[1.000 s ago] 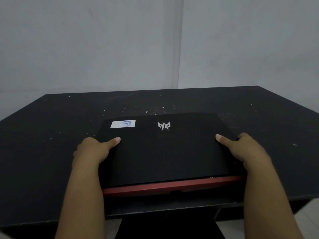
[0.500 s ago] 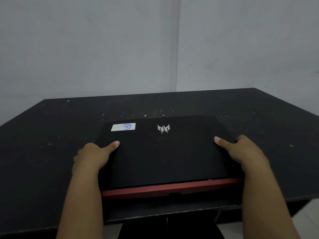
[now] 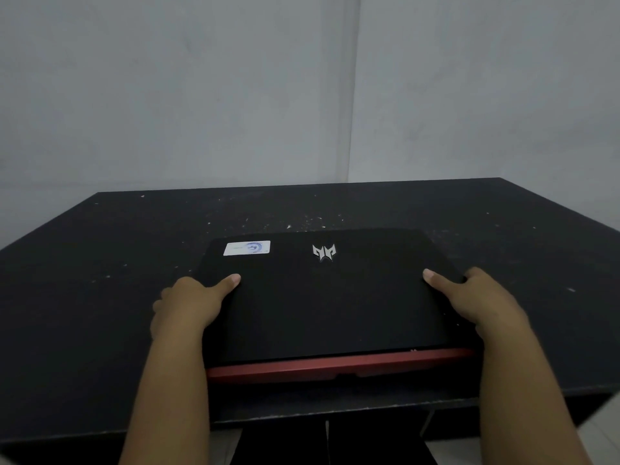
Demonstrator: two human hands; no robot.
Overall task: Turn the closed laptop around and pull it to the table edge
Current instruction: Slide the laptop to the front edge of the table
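Laptop: the closed black laptop (image 3: pixel 328 307) lay flat on the dark table (image 3: pixel 84 297), its red strip (image 3: pixel 339 365) turned toward the person and close to the near table edge.
Lid marks: a white sticker (image 3: pixel 247 248) sat at the far-left corner of the laptop lid, and a silver logo (image 3: pixel 324 252) at the far middle.
Left hand: the left hand (image 3: pixel 188 303) was clamped on the laptop's left side, thumb on top of the lid.
Right hand: the right hand (image 3: pixel 476 300) gripped the laptop's right side in the same way.
Change: compared with one second before, the grip was the same; the laptop kept almost the same distance from the near edge, with only a small shift in the view.
Wall: a grey wall (image 3: pixel 201 95) stood behind the laptop, beyond the table.
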